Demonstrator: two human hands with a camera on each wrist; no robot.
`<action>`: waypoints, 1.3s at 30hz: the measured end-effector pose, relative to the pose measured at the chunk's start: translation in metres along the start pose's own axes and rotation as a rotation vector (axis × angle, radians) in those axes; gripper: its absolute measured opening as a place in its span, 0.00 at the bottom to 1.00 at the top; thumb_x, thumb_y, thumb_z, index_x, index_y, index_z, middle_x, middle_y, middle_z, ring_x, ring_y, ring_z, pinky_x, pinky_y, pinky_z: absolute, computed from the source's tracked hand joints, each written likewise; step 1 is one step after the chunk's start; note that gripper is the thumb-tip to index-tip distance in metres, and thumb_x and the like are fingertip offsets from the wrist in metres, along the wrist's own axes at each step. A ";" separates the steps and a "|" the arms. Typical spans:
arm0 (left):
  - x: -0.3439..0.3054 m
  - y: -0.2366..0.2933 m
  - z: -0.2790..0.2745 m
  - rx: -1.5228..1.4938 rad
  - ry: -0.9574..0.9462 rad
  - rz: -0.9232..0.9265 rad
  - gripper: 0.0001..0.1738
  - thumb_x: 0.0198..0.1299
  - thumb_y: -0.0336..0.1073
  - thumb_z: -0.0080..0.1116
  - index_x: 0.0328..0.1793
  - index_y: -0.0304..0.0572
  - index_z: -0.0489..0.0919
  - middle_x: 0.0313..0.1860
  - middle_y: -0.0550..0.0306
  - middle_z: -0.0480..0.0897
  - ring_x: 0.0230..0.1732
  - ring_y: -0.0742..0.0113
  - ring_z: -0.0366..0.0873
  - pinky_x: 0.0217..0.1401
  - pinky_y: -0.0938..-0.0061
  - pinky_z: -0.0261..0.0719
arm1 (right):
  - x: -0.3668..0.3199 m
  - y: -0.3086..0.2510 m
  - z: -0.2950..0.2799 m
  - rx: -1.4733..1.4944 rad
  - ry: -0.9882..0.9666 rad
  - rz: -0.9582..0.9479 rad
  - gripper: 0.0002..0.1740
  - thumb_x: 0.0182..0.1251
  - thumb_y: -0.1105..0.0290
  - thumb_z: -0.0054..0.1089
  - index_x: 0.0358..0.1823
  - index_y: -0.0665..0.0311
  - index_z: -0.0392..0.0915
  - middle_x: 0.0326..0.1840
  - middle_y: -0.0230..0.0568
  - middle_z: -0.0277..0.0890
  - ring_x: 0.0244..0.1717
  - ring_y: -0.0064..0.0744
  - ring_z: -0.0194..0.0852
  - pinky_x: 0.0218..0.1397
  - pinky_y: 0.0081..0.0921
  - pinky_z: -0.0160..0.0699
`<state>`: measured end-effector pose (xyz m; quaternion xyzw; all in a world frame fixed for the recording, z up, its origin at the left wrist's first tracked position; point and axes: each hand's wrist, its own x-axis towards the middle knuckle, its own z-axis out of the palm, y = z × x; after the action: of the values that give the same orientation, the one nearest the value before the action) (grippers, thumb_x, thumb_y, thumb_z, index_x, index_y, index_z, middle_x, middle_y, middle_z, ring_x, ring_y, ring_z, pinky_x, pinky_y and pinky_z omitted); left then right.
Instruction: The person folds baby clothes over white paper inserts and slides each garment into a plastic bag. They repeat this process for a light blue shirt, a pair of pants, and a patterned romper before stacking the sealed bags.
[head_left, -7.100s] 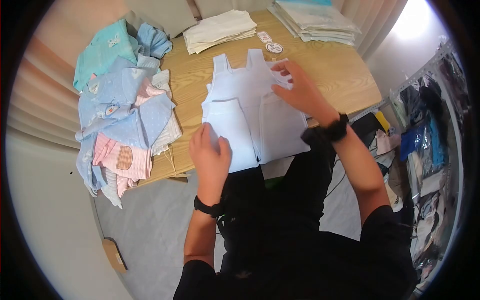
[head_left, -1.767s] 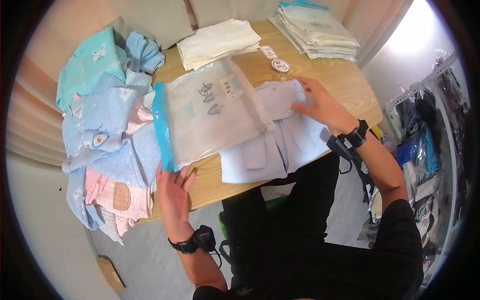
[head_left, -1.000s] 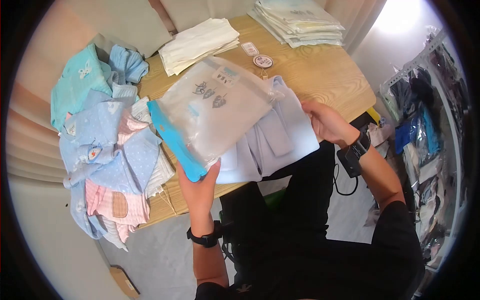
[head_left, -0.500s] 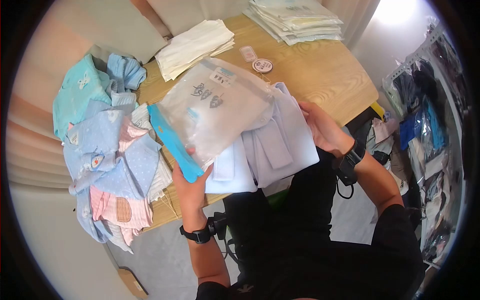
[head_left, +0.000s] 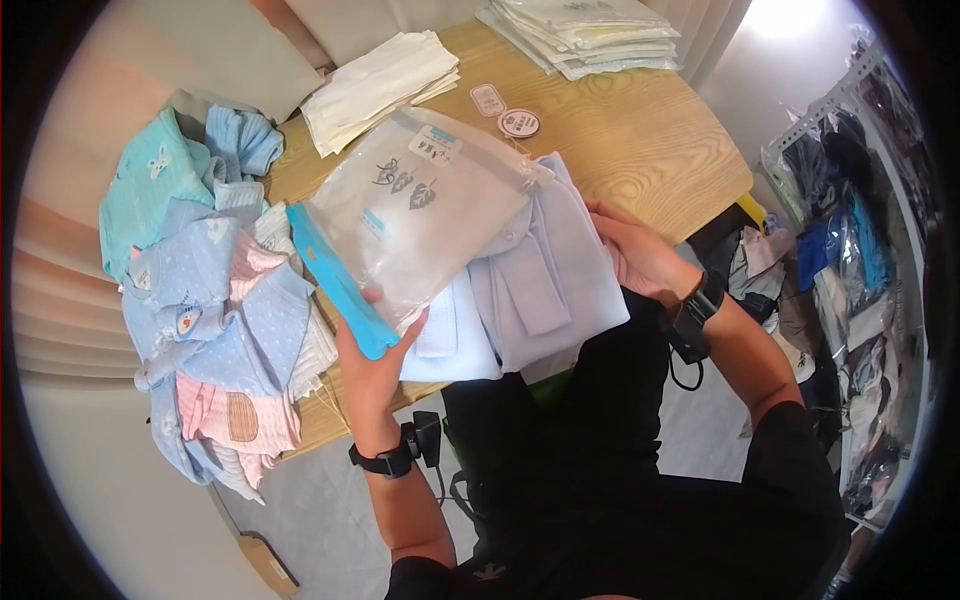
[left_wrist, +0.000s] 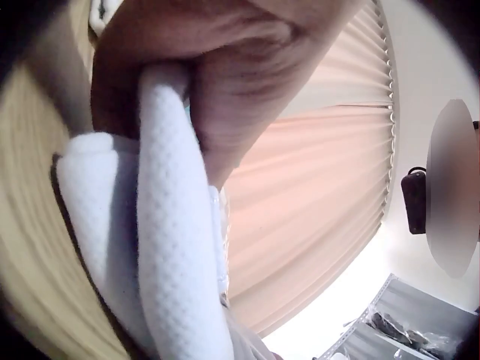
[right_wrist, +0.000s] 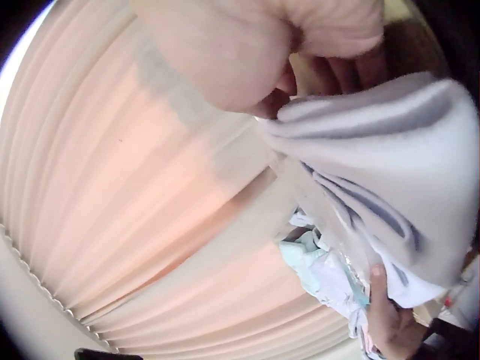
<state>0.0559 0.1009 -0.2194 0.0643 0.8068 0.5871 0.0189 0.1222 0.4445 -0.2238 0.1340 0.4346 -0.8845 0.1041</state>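
wood-grained table (head_left: pixel 650 140); near its front edge a cloudy plastic bag (head_left: pixel 415 215), likely slick, lies partly over the folded pale-blue garment (head_left: pixel 575 255). i judge that soft, light and apt to sag, best held along both folded sides. my left hand (head_left: pixel 372 375) grips its left edge, maybe the bag too; my right hand (head_left: pixel 645 258), fingers curled, pinches the garment's right edge.

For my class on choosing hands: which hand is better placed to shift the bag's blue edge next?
Probably the left hand, though both hold the folded garment: it is at the blue edge of the plastic bag; the right hand is well away.
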 end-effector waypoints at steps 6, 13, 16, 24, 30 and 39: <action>0.000 -0.006 0.001 0.058 0.020 0.107 0.31 0.46 0.29 0.81 0.54 0.40 0.74 0.52 0.58 0.75 0.54 0.65 0.73 0.59 0.71 0.72 | 0.009 0.012 -0.008 0.023 -0.053 -0.018 0.18 0.83 0.64 0.47 0.66 0.65 0.66 0.59 0.41 0.76 0.58 0.28 0.79 0.57 0.29 0.85; 0.000 -0.004 0.001 0.027 -0.023 0.137 0.30 0.45 0.24 0.77 0.54 0.42 0.73 0.52 0.58 0.74 0.56 0.66 0.72 0.60 0.70 0.72 | 0.005 0.028 0.003 0.072 -0.025 0.144 0.25 0.84 0.59 0.43 0.71 0.70 0.67 0.68 0.49 0.73 0.64 0.35 0.77 0.67 0.37 0.79; 0.001 -0.008 -0.004 0.027 -0.011 0.159 0.30 0.46 0.25 0.77 0.54 0.43 0.73 0.52 0.59 0.74 0.56 0.66 0.72 0.61 0.70 0.71 | 0.004 0.027 0.007 0.076 0.010 0.173 0.26 0.85 0.58 0.40 0.72 0.70 0.66 0.68 0.49 0.74 0.64 0.37 0.77 0.68 0.38 0.77; 0.001 -0.001 -0.017 0.011 0.021 0.083 0.31 0.45 0.24 0.77 0.54 0.43 0.73 0.53 0.58 0.74 0.56 0.64 0.72 0.62 0.70 0.70 | 0.001 0.024 0.022 0.203 0.079 0.172 0.27 0.85 0.55 0.34 0.72 0.66 0.66 0.68 0.44 0.74 0.64 0.36 0.77 0.71 0.40 0.74; 0.004 -0.005 -0.033 -0.051 0.017 0.012 0.31 0.46 0.26 0.77 0.55 0.43 0.72 0.53 0.58 0.73 0.58 0.64 0.71 0.64 0.70 0.68 | -0.004 0.022 0.037 0.182 0.051 0.239 0.26 0.85 0.56 0.35 0.72 0.66 0.67 0.67 0.45 0.76 0.63 0.35 0.78 0.69 0.38 0.76; -0.004 0.006 -0.027 0.054 -0.052 0.031 0.32 0.46 0.32 0.80 0.55 0.41 0.72 0.53 0.58 0.72 0.58 0.64 0.69 0.65 0.72 0.66 | -0.004 0.033 0.039 -0.077 0.085 0.169 0.26 0.85 0.57 0.39 0.73 0.66 0.66 0.68 0.43 0.75 0.64 0.32 0.77 0.69 0.35 0.77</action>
<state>0.0574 0.0769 -0.2060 0.0927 0.8205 0.5634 0.0289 0.1299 0.3940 -0.2239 0.2036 0.4594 -0.8487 0.1649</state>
